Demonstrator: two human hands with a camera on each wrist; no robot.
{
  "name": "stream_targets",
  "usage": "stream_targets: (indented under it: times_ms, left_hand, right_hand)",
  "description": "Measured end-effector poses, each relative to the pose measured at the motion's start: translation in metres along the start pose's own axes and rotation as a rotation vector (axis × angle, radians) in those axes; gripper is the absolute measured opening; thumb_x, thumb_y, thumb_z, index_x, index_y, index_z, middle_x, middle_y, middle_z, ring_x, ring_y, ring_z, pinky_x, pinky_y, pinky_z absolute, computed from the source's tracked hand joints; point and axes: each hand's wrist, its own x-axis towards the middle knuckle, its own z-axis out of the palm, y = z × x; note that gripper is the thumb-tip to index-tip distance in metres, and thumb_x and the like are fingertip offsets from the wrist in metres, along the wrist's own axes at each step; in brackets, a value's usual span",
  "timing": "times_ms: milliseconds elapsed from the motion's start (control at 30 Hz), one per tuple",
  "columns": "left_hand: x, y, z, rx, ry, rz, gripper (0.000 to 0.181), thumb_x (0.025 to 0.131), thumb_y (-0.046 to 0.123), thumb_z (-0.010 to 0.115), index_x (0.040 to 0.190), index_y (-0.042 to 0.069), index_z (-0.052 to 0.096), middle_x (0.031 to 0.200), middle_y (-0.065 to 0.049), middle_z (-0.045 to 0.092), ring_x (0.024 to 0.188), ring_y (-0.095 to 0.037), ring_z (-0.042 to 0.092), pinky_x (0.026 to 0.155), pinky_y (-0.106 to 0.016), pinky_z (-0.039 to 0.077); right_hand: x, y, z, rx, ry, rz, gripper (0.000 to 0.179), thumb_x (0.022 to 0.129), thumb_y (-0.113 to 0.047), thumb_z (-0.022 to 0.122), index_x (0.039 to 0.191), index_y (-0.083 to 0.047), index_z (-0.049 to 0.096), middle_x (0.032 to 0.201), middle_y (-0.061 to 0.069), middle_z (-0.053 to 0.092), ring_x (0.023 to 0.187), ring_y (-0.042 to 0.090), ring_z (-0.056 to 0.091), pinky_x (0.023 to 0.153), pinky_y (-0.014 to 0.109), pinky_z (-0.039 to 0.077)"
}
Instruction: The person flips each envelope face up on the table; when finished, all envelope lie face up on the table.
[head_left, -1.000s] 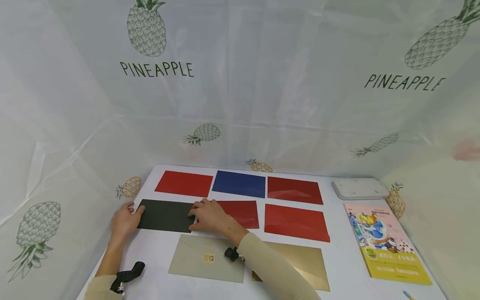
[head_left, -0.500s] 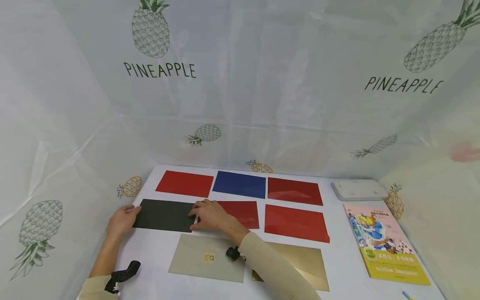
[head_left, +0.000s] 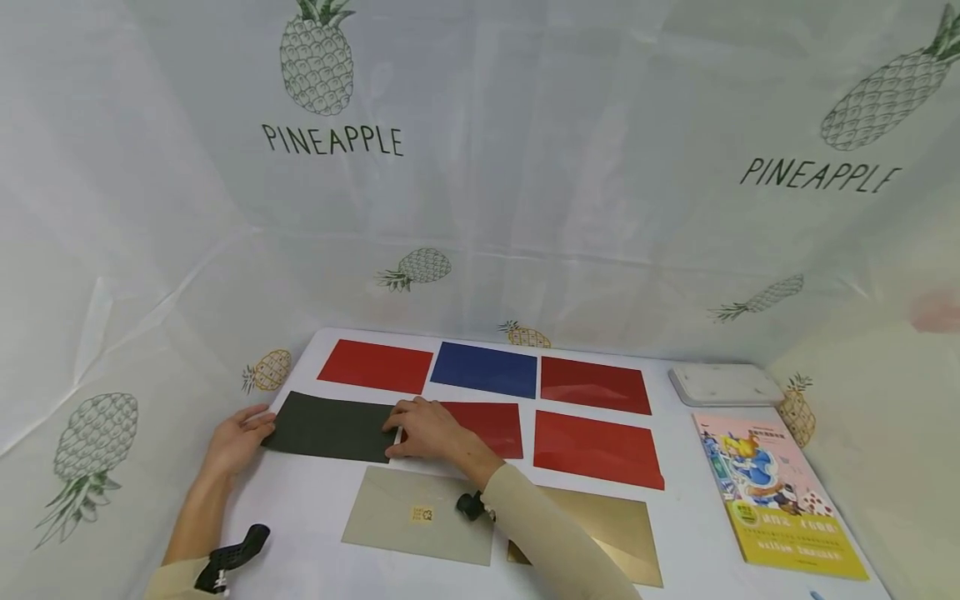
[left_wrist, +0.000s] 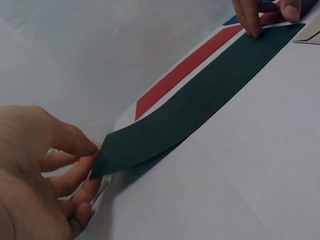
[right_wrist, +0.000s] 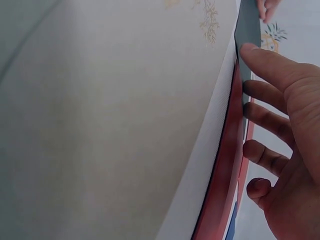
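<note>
A dark green paper sheet [head_left: 330,427], about envelope size, lies at the left of the table in the head view. My left hand [head_left: 234,442] pinches its left short edge between thumb and fingers. In the left wrist view that end of the sheet [left_wrist: 125,145] curves up off the white table. My right hand [head_left: 433,435] rests at the other end, fingertips and thumb touching the sheet near its right edge. The right wrist view has the fingers of that hand [right_wrist: 300,115] spread along the sheet. A red sheet [head_left: 495,427] is partly covered by the right hand.
A red sheet [head_left: 375,365], a blue one [head_left: 483,369] and a dark red one [head_left: 596,385] form the back row. Another red sheet [head_left: 596,447] lies right of centre. Nearer are a beige envelope [head_left: 382,517] and a gold sheet [head_left: 626,537]. A book [head_left: 780,492] and white case [head_left: 726,385] stand right.
My left hand has shifted slightly left and now pinches the dark green sheet's left edge, which has risen and curved. The right hand has stayed at the right end.
</note>
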Motion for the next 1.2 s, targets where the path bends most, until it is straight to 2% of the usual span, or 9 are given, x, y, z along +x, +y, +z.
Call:
stream_targets:
  times_ms: [100,267,333,433,533,600,767,967,1200]
  left_hand:
    - [-0.001,-0.004,-0.003,-0.093,-0.017,0.081,0.061,0.102,0.014,0.058,0.152,-0.01,0.03,0.134,-0.015,0.063,0.094,0.021,0.05,0.079,-0.008,0.044]
    - [-0.004,-0.014,-0.009,-0.297,-0.103,0.255,0.067,0.099,0.008,0.063,0.153,-0.009,0.026,0.122,0.016,0.064,0.106,0.013,0.059,0.083,-0.011,0.049]
    - [-0.004,-0.019,-0.011,-0.353,-0.168,0.324,0.068,0.099,0.005,0.062,0.155,-0.007,0.024,0.129,0.014,0.061,0.115,0.008,0.058,0.087,-0.013,0.049]
    - [-0.004,-0.023,-0.013,-0.412,-0.278,0.414,0.069,0.098,-0.004,0.058,0.156,-0.005,0.021,0.146,0.0,0.053,0.127,0.003,0.053,0.093,-0.016,0.048]
    - [-0.005,-0.022,-0.012,-0.407,-0.319,0.475,0.07,0.096,-0.012,0.055,0.156,-0.006,0.02,0.154,-0.01,0.044,0.132,-0.001,0.049,0.097,-0.015,0.046]
    - [-0.005,-0.02,-0.011,-0.4,-0.298,0.491,0.069,0.095,-0.014,0.055,0.155,-0.006,0.024,0.151,-0.009,0.045,0.13,-0.003,0.05,0.097,-0.015,0.045]
    - [-0.004,-0.013,-0.005,-0.355,-0.145,0.475,0.062,0.094,-0.01,0.061,0.151,-0.004,0.038,0.134,-0.002,0.058,0.114,-0.004,0.057,0.087,-0.015,0.05]
    - [-0.005,0.0,0.001,-0.1,0.09,0.483,0.051,0.092,0.003,0.071,0.14,0.004,0.057,0.123,0.005,0.065,0.101,0.0,0.056,0.081,-0.012,0.042]
    - [-0.004,0.003,0.002,-0.009,0.151,0.523,0.05,0.093,-0.005,0.066,0.141,0.005,0.056,0.118,0.009,0.059,0.102,-0.001,0.051,0.081,-0.012,0.04]
  right_hand:
    - [0.0,0.0,0.0,0.007,0.0,0.002,0.044,0.089,-0.051,0.071,0.129,-0.033,0.069,0.132,-0.01,0.06,0.115,0.011,0.053,0.095,0.031,0.046]
    - [0.0,-0.001,0.0,0.007,-0.003,0.004,0.044,0.089,-0.051,0.071,0.13,-0.033,0.068,0.133,-0.009,0.059,0.117,0.012,0.053,0.099,0.033,0.045]
    - [-0.001,-0.001,0.0,0.005,-0.003,0.004,0.045,0.089,-0.051,0.071,0.13,-0.033,0.068,0.133,-0.009,0.059,0.118,0.012,0.053,0.1,0.034,0.045]
    - [-0.001,-0.001,0.0,0.008,0.0,0.001,0.045,0.089,-0.052,0.071,0.129,-0.034,0.068,0.133,-0.009,0.059,0.118,0.012,0.053,0.1,0.035,0.045]
    - [-0.001,0.0,0.001,0.015,0.0,0.003,0.045,0.089,-0.052,0.071,0.129,-0.033,0.068,0.133,-0.009,0.059,0.119,0.012,0.053,0.101,0.036,0.045]
    - [-0.001,0.0,0.001,0.02,0.003,0.004,0.044,0.088,-0.052,0.071,0.128,-0.033,0.068,0.133,-0.009,0.059,0.118,0.012,0.053,0.102,0.036,0.044]
    - [-0.001,-0.002,0.001,0.021,0.011,0.004,0.048,0.086,-0.056,0.072,0.128,-0.032,0.068,0.133,-0.009,0.058,0.117,0.011,0.053,0.101,0.036,0.045]
    - [-0.002,-0.002,0.005,-0.001,0.027,-0.01,0.059,0.083,-0.064,0.071,0.133,-0.034,0.064,0.136,-0.008,0.055,0.122,0.012,0.051,0.102,0.036,0.044]
    - [-0.001,0.0,0.009,0.0,0.063,-0.046,0.053,0.087,-0.063,0.065,0.133,-0.036,0.062,0.133,-0.008,0.056,0.121,0.01,0.052,0.104,0.035,0.043]
